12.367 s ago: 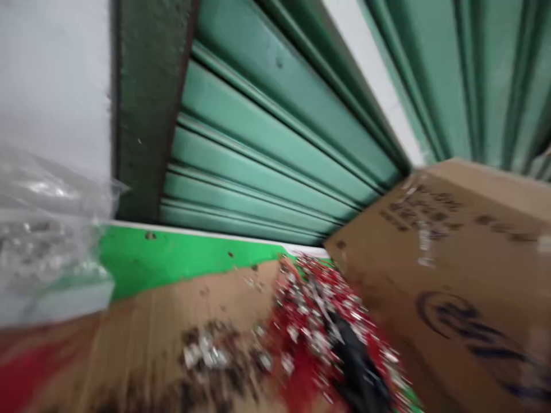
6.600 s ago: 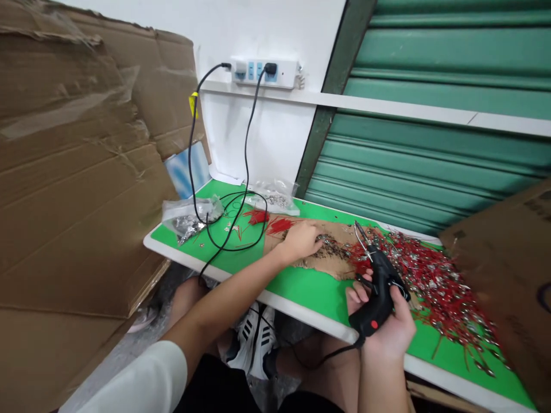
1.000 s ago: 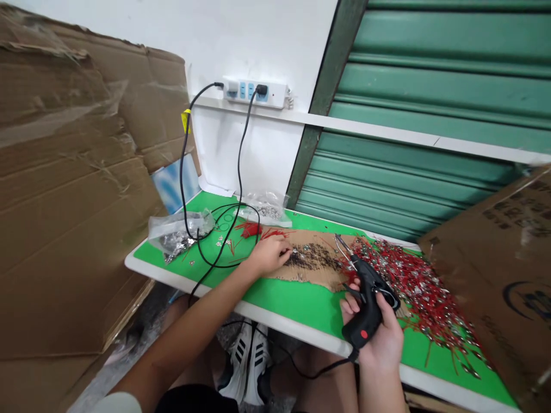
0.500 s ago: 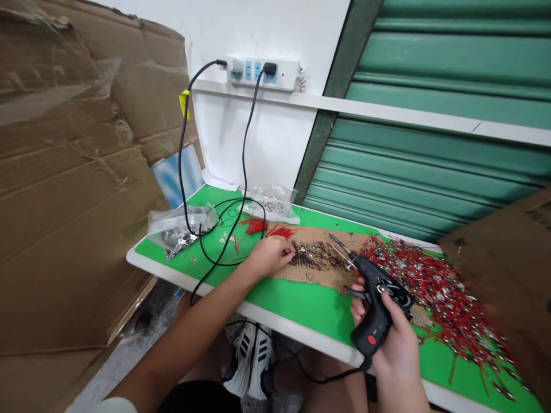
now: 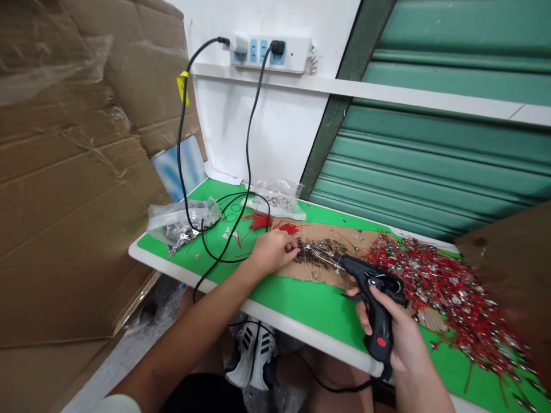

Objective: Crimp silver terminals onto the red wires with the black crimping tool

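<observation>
Black pistol-shaped tool [image 5: 372, 287]: over the right half of the cardboard strip [image 5: 318, 231], nose pointing left. The right hand [image 5: 403, 330] is wrapped around its grip, thumb along the upper body. A cord leaves the butt and drops below the near table edge.

Change: half a second ago the tool's tip was angled up toward the far side, apart from the left fingers. It now lies lower and further left, just beside them. Left hand position on the strip is little altered. Consequence: tool tip and left fingertips now share one work spot, at the dark-marked, part-strewn middle of the strip. Contact between tip and any part: cannot tell.

Left hand [image 5: 270, 250]: at the strip's left end, thumb and fingers drawn into a narrow pinch. Whether a small piece is held between them, cannot tell.

Outward: red wires [image 5: 260, 221] lie beyond the left hand; a large heap of red wires with shiny metal ends [image 5: 443, 287] lies right of the tool. Clear bag of metal parts [image 5: 185, 223] at far left of the green table [image 5: 297, 298]; second clear bag [image 5: 279, 201] at the far edge. Power strip [image 5: 297, 54] on the wall beyond.
</observation>
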The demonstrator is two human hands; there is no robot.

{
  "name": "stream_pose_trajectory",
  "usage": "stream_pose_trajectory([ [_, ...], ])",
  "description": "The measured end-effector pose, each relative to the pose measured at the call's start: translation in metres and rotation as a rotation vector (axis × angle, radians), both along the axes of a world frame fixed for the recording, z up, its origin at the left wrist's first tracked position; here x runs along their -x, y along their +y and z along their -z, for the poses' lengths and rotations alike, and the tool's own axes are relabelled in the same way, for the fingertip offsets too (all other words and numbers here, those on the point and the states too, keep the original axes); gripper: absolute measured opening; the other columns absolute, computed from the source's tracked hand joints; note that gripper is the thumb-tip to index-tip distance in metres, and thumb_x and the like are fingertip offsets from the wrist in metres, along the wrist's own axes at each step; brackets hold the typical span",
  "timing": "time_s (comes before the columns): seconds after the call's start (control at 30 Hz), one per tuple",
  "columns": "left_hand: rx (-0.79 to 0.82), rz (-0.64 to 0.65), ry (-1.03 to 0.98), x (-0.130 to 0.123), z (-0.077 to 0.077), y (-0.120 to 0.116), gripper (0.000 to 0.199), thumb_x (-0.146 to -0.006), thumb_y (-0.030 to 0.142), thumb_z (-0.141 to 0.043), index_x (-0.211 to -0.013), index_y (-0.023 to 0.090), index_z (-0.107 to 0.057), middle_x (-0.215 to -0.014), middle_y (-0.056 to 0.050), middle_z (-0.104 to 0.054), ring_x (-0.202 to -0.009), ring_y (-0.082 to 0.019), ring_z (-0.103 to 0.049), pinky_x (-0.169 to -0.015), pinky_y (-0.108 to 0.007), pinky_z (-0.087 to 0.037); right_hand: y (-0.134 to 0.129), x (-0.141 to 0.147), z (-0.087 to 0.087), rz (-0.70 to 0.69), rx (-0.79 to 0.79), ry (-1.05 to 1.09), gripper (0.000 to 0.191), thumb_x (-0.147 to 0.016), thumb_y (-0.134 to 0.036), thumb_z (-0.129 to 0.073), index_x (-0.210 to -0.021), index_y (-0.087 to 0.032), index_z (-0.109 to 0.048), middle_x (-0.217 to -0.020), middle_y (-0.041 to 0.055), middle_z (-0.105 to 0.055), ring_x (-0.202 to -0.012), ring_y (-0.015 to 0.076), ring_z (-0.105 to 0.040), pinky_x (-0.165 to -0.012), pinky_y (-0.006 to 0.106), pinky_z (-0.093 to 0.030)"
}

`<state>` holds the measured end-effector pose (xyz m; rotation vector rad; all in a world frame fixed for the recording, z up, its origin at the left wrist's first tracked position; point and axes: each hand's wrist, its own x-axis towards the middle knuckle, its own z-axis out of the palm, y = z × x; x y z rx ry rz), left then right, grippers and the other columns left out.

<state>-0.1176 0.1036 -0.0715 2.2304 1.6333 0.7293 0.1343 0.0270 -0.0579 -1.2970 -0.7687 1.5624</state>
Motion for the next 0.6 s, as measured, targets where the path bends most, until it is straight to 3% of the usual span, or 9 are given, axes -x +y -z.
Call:
stream_pose_trajectory([
  [0.3, 0.047, 0.030, 0.145, -0.0065, 0.0007, 0.0017, 0.020, -0.088, 0.031, -0.053, -0.091, 0.017, -0.066, -0.094, -0.007, -0.067, -0.093, -0.020, -0.058, -0.084, -0.031, -0.047, 0.0012, 0.0052, -0.0065, 0.053, 0.020, 0.006, 0.049, -0.057, -0.043, -0.084, -0.097, -0.016, -0.074, -0.068, 0.0058, -0.066, -0.040, 0.0097, -0.044, -0.031, 0.020, -0.034],
  [0.4, -0.019, 0.055, 0.205, -0.0086, -0.0004, 0.0009, 0.024, -0.092, 0.030, -0.045, -0.095, 0.014, -0.063, -0.097, -0.011, -0.064, -0.097, -0.023, -0.056, -0.092, -0.036, -0.045, 0.0017, 0.0035, -0.0054, 0.039, 0.039, 0.004, 0.049, -0.058, -0.043, -0.083, -0.098, -0.016, -0.073, -0.064, 0.0047, -0.064, -0.040, 0.0100, -0.044, -0.032, 0.020, -0.035],
  [0.5, -0.088, 0.029, 0.145, -0.0080, -0.0018, 0.0000, 0.025, -0.095, 0.028, -0.039, -0.097, 0.013, -0.059, -0.100, -0.011, -0.063, -0.099, -0.022, -0.055, -0.093, -0.037, -0.045, 0.0018, 0.0028, -0.0041, 0.039, 0.046, -0.014, 0.049, -0.059, -0.044, -0.083, -0.098, -0.015, -0.074, -0.062, 0.0046, -0.063, -0.040, 0.0101, -0.043, -0.032, 0.020, -0.034],
  [0.6, -0.029, 0.014, -0.018, -0.0044, -0.0019, 0.0010, 0.019, -0.094, 0.025, -0.042, -0.095, 0.014, -0.057, -0.096, -0.008, -0.065, -0.090, -0.018, -0.058, -0.085, -0.031, -0.048, 0.0016, 0.0040, -0.0038, 0.017, 0.050, -0.037, 0.046, -0.061, -0.044, -0.082, -0.096, -0.014, -0.074, -0.063, 0.0054, -0.064, -0.039, 0.0098, -0.042, -0.033, 0.021, -0.034],
])
